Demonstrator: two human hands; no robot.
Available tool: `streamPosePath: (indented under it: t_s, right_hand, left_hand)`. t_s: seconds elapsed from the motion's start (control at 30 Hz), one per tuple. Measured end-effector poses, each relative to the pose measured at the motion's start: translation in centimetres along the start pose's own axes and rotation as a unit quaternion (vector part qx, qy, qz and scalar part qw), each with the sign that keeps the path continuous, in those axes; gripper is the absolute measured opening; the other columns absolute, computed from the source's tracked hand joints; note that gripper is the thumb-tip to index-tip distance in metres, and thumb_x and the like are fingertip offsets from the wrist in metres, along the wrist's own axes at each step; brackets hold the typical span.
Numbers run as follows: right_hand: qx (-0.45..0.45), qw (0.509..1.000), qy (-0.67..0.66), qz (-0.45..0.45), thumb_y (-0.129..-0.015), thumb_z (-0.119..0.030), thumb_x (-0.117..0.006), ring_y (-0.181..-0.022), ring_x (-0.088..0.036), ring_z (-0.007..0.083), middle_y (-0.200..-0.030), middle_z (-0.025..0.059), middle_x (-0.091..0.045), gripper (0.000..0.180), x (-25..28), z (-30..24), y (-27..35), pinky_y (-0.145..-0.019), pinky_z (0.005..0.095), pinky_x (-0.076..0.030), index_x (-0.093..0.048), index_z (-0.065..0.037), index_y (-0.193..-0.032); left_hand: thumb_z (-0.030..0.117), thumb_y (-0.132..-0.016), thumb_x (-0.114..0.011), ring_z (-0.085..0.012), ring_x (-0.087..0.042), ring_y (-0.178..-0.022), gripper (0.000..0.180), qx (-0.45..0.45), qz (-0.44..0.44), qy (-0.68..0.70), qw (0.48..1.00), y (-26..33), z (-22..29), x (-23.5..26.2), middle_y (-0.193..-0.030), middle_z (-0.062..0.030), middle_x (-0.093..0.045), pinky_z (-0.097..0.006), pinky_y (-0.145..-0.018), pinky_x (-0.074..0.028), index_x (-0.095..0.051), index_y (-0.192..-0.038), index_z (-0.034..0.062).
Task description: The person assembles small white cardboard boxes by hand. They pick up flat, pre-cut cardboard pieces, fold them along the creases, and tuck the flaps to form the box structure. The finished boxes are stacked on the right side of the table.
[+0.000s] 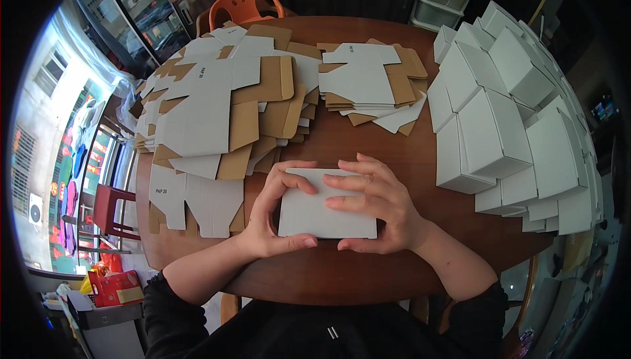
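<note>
A white cardboard box [309, 211], folded into shape, is between my two hands close to the table's near edge. My left hand [271, 211] wraps its left side, thumb along the near edge and fingers at the far left corner. My right hand [384, 208] grips the right side, with fingers spread over the top face and thumb at the near edge. The box's underside is hidden. Beyond my left hand lies a tall, uneven pile of flat unfolded box blanks [197, 116], white on one face and brown on the other.
A smaller stack of flat blanks [361, 76] lies at the far middle of the brown wooden table [368, 145]. Folded white boxes [493, 129] are piled high along the right side. An orange chair [246, 4] stands beyond the far edge, and a dark red stool [113, 211] at the left.
</note>
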State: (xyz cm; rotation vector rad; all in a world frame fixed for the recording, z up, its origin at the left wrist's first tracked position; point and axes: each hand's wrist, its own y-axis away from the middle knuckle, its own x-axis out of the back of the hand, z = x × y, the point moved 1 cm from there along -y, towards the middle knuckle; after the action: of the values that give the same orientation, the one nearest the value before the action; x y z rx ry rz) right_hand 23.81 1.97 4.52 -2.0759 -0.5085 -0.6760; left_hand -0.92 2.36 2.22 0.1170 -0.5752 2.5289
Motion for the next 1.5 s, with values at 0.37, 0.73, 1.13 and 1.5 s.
streamPosePath:
  t_s: [0.37, 0.73, 1.13, 1.5]
  right_hand:
    - [0.013, 0.998, -0.064, -0.003, -0.086, -0.055, -0.068, -0.131, -0.046, 0.0366, -0.139, 0.0104, -0.057, 0.055, -0.4, 1.2, 0.5, -0.109, 0.0519, -0.038, -0.069, -0.011, -0.121]
    - [-0.017, 0.996, -0.086, 0.008, -0.081, -0.025, -0.063, -0.13, -0.046, 0.0371, -0.136, 0.0121, -0.059, 0.04, -0.6, 0.7, 0.4, -0.11, 0.0486, -0.038, -0.07, -0.009, -0.118]
    - [-0.015, 0.999, -0.041, -0.007, -0.079, -0.016, -0.064, -0.131, -0.043, 0.0364, -0.138, 0.0088, -0.057, 0.04, -0.7, -0.1, 0.3, -0.11, 0.0476, -0.039, -0.071, -0.016, -0.118]
    - [-0.016, 0.999, -0.035, -0.022, -0.081, -0.011, -0.057, -0.134, -0.038, 0.0386, -0.142, 0.012, -0.052, 0.041, -1.0, -0.2, 0.4, -0.113, 0.0486, -0.034, -0.071, -0.017, -0.119]
  left_hand:
    - [0.035, -0.071, -0.086, -0.0315, -0.033, -0.135, 0.071, 0.001, -0.008, 0.012, 1.0, 0.0, -0.2, -0.2, -0.145, -0.0241, -0.032, -0.044, -0.108, -0.032, -0.051, -0.125, 0.0054]
    - [0.027, -0.09, -0.058, -0.0235, -0.04, -0.129, 0.048, 0.045, 0.006, 0.143, 0.989, 0.0, -0.2, -0.4, -0.148, -0.0163, -0.033, -0.038, -0.107, -0.033, -0.048, -0.131, 0.0051]
    - [0.017, -0.089, -0.058, -0.0228, -0.042, -0.127, 0.044, 0.031, -0.007, 0.092, 0.995, -0.1, -0.1, -0.1, -0.148, -0.0164, -0.032, -0.037, -0.105, -0.035, -0.048, -0.13, 0.0056]
    - [0.017, -0.089, -0.056, -0.0315, -0.032, -0.136, 0.046, -0.013, -0.033, -0.041, 0.999, 0.0, -0.4, 0.0, -0.15, -0.0217, -0.029, -0.044, -0.11, -0.03, -0.046, -0.132, 0.005]
